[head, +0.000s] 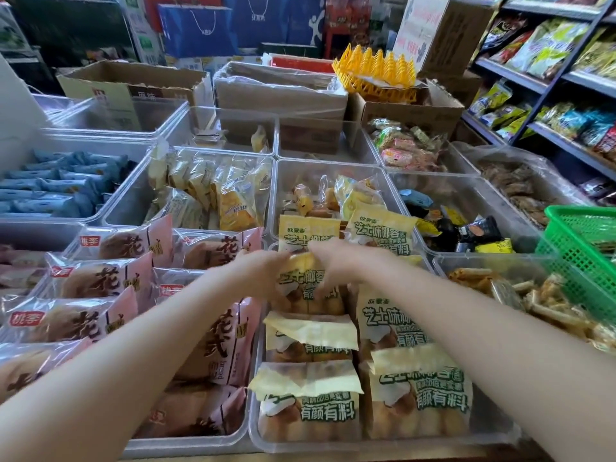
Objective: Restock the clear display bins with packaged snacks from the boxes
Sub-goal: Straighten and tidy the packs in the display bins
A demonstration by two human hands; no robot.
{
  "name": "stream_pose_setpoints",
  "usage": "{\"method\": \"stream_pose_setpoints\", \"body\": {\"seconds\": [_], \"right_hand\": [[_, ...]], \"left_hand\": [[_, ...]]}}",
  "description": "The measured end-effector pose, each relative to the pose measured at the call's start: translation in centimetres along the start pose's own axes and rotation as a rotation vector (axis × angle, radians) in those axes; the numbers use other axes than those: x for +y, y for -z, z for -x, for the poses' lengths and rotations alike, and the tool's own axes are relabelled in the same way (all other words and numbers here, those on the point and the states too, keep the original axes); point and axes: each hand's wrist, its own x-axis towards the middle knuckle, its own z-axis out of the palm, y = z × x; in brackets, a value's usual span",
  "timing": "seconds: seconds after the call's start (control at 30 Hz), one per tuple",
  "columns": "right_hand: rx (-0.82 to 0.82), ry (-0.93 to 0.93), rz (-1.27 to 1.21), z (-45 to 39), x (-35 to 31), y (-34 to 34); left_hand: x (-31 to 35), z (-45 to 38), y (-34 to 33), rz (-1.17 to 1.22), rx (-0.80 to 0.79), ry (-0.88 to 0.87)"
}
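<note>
Both hands are gripping 1 yellow bread pack (301,281) over the far half of a clear bin (383,443) at the display's near edge. The left hand (263,268) is holding the pack's left side with curled fingers; the right hand (336,265) is clasping its top right. Other yellow packs (415,391) are lying in 2 rows in this bin. Pink bread packs (100,278) are filling the bin just left. A green basket (583,258) is sitting at the right edge.
</note>
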Motion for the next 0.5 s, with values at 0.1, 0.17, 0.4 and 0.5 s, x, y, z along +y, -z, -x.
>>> {"method": "stream_pose_setpoints", "body": {"seconds": [0.1, 0.17, 0.4, 0.5], "right_hand": [[0.181, 0.028, -0.127, -0.9, 0.7, 2.7], [0.353, -0.008, -0.115, -2.3, 1.4, 3.6], [0.333, -0.153, -0.201, -6.1, 2.3, 1.7], [0.405, -0.136, -0.205, -6.7, 2.0, 1.4]], "left_hand": [[-1.5, -0.7, 2.5, 0.219, 0.128, 0.022], [-1.9, -1.5, 3.2, 0.176, 0.260, 0.024], [-1.5, -2.8, 2.4, 0.208, 0.337, -0.055], [-1.8, -2.6, 2.2, 0.251, 0.330, -0.083]]}}
